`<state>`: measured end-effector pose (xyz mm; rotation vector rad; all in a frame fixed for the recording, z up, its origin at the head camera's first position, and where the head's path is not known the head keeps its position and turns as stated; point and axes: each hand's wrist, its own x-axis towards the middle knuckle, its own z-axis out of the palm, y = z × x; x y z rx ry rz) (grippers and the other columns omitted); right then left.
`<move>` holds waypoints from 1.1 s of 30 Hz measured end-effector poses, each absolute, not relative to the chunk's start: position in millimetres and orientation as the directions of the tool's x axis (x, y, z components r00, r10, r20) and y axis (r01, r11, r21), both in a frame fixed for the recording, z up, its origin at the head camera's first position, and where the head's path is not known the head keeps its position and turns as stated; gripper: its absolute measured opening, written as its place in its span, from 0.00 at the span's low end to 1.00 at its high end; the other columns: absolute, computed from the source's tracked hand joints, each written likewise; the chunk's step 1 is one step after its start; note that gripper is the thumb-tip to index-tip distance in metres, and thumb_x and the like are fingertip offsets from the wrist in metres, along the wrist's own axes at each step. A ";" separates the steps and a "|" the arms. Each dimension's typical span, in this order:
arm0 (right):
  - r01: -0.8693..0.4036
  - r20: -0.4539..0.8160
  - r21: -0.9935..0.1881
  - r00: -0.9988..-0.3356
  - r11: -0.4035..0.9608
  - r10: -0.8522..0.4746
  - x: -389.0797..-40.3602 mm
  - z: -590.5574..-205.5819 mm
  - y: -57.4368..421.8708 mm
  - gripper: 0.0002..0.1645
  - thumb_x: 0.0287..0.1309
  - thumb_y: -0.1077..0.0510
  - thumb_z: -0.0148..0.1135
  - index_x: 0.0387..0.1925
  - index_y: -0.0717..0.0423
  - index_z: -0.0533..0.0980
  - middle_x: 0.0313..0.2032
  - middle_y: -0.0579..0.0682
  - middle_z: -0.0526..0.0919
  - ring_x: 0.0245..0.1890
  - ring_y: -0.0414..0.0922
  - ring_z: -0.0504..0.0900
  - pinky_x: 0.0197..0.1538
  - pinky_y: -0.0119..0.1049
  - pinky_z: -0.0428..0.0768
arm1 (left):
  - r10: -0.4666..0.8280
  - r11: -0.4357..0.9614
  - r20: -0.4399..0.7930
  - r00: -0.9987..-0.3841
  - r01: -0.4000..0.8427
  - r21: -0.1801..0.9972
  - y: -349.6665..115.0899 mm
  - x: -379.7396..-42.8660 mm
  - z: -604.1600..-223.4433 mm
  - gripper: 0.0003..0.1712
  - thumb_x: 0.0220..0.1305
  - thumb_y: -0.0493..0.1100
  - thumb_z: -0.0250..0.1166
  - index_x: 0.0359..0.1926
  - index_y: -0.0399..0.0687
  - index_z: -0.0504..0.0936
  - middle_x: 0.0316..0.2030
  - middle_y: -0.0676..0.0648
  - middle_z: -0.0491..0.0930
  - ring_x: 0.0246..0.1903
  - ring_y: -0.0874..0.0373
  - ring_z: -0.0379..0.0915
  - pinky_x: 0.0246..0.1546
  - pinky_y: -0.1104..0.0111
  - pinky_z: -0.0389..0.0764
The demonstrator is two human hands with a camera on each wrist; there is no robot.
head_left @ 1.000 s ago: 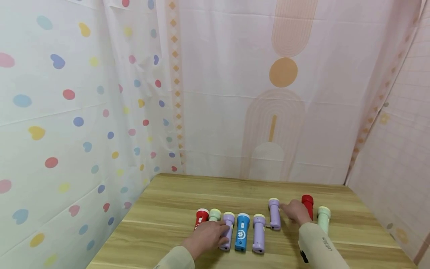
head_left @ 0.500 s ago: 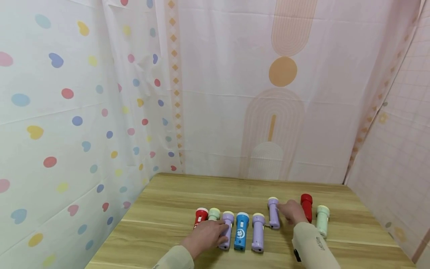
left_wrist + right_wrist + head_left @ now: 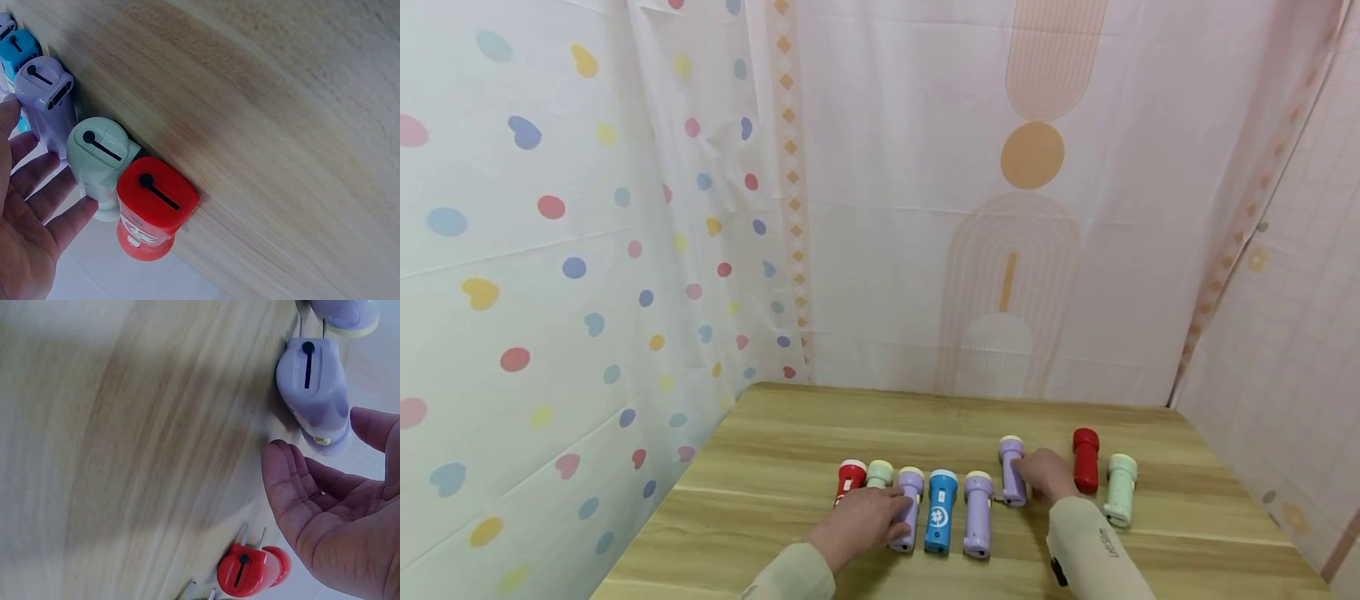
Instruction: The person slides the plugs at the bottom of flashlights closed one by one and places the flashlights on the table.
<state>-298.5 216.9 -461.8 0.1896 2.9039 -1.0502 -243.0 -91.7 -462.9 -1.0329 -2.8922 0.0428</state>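
My left hand (image 3: 859,521) lies across the left part of a row of flashlights, fingers spread. Its fingers touch or nearly touch a pale green flashlight (image 3: 100,153) and a purple flashlight (image 3: 47,106). At the row's left end is a red flashlight (image 3: 156,194). A blue flashlight (image 3: 940,512) and a second purple flashlight (image 3: 977,515) continue the row. Further back, another purple flashlight (image 3: 1012,471) lies with two metal prongs sticking out. My right hand (image 3: 1047,475) is against its right side, thumb at the body and fingers loosely bent, not wrapped round it.
To the right of my right hand lie another red flashlight (image 3: 1086,461), prongs out in the right wrist view, and another pale green flashlight (image 3: 1121,490). The wooden table (image 3: 850,417) meets a patterned curtain (image 3: 880,250) at the back, with more curtains at both sides.
My right hand has moved left, away from the right-hand red flashlight and up to the rear purple one. The left hand has stayed put. The flashlights lie where they were.
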 end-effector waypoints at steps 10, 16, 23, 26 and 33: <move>0.115 -0.080 -0.646 -0.993 0.754 0.083 -296.2 -459.1 212.8 0.15 0.58 0.54 0.56 0.22 0.62 0.73 0.22 0.55 0.76 0.23 0.49 0.76 0.24 0.35 0.72 | 0.635 0.772 0.050 -0.771 0.633 -0.054 -91.9 -244.6 -463.9 0.12 0.66 0.58 0.64 0.41 0.57 0.80 0.41 0.57 0.79 0.30 0.66 0.71 0.38 0.67 0.80; 0.099 -0.073 -0.702 -0.995 0.705 0.067 -295.1 -461.7 209.7 0.12 0.54 0.58 0.54 0.23 0.64 0.73 0.23 0.55 0.76 0.22 0.48 0.75 0.24 0.36 0.76 | 0.632 0.775 0.055 -0.773 0.629 -0.063 -91.6 -244.1 -464.7 0.13 0.66 0.58 0.64 0.41 0.57 0.80 0.41 0.57 0.79 0.30 0.66 0.71 0.38 0.67 0.80; 0.143 -0.111 -0.759 -0.990 0.635 0.091 -296.6 -466.1 208.4 0.11 0.55 0.60 0.53 0.25 0.67 0.72 0.24 0.57 0.76 0.21 0.47 0.76 0.24 0.37 0.79 | 0.631 0.775 0.052 -0.774 0.628 -0.072 -91.2 -244.0 -464.8 0.14 0.66 0.59 0.64 0.43 0.57 0.81 0.42 0.57 0.79 0.31 0.66 0.72 0.38 0.67 0.81; 0.141 -0.107 -0.754 -0.990 0.642 0.092 -297.0 -466.6 208.4 0.11 0.55 0.60 0.53 0.24 0.65 0.72 0.24 0.56 0.76 0.21 0.47 0.75 0.24 0.37 0.79 | 0.628 0.777 0.049 -0.776 0.625 -0.072 -91.2 -244.7 -465.6 0.14 0.66 0.59 0.64 0.43 0.57 0.81 0.41 0.58 0.79 0.31 0.66 0.72 0.38 0.67 0.80; 0.109 -0.073 -0.701 -0.994 0.705 0.081 -296.2 -464.7 208.6 0.13 0.55 0.58 0.53 0.22 0.64 0.73 0.23 0.55 0.76 0.22 0.48 0.76 0.24 0.37 0.78 | 0.630 0.776 0.066 -0.774 0.626 -0.076 -91.0 -244.8 -466.0 0.12 0.66 0.59 0.64 0.38 0.58 0.79 0.37 0.59 0.76 0.28 0.66 0.69 0.35 0.69 0.79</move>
